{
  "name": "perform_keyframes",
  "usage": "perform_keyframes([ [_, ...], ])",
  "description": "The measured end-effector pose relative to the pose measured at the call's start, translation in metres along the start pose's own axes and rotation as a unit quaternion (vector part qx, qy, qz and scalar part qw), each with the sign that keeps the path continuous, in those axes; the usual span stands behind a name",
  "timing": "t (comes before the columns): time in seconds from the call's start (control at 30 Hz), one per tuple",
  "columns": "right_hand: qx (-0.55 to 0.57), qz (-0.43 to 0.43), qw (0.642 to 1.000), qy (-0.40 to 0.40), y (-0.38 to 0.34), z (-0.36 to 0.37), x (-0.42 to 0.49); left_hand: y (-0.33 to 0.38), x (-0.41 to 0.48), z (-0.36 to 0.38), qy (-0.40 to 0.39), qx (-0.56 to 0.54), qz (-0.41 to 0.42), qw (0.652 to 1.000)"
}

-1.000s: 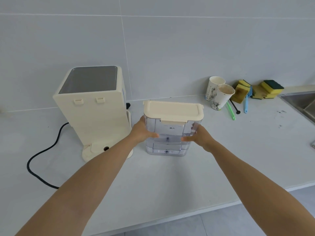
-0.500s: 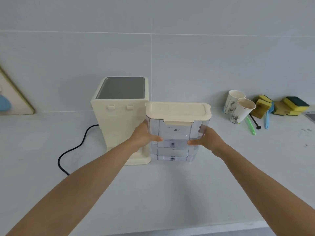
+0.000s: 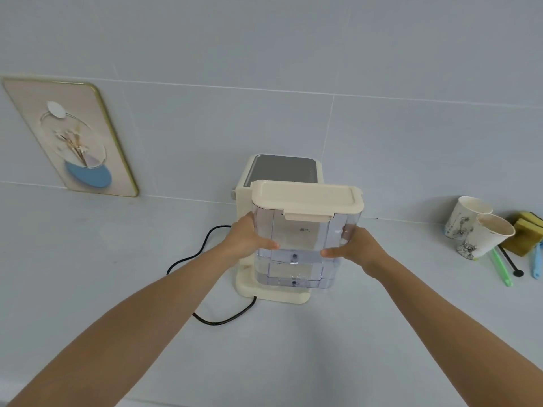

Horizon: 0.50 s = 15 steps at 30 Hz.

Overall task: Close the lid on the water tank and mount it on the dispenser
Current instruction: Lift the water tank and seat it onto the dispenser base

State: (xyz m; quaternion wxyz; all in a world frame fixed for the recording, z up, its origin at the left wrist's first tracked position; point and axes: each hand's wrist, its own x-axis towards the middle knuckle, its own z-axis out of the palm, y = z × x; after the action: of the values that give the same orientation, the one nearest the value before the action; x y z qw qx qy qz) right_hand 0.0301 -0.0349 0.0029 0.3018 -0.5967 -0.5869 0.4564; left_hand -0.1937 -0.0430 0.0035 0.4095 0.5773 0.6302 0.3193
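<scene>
Lid (image 3: 307, 196) closed; left hand (image 3: 245, 240) and right hand (image 3: 357, 249) are gripping water tank (image 3: 296, 251) sides, mounting it over dispenser (image 3: 282, 171) base. Seating unclear; next: lowering squarely.

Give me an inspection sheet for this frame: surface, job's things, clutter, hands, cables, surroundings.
Surface: pale counter, bare in front.
Job's things: clear tank, cream lid closed, held over the base of the dispenser; seating cannot be told.
Clutter: two paper cups, sponges, green, black and blue utensils at right.
Hands: left hand and right hand grip the tank's sides.
Cables: black cord loops left of the dispenser.
Surroundings: tiled wall, framed picture leaning on it.
</scene>
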Motion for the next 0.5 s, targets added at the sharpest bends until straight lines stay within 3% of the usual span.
perform_keyframes([
  [0.5, 0.028, 0.033, 0.999, -0.003, 0.014, 0.019, 0.006, -0.014, 0.004, -0.007, -0.035, -0.044, -0.031, 0.998],
])
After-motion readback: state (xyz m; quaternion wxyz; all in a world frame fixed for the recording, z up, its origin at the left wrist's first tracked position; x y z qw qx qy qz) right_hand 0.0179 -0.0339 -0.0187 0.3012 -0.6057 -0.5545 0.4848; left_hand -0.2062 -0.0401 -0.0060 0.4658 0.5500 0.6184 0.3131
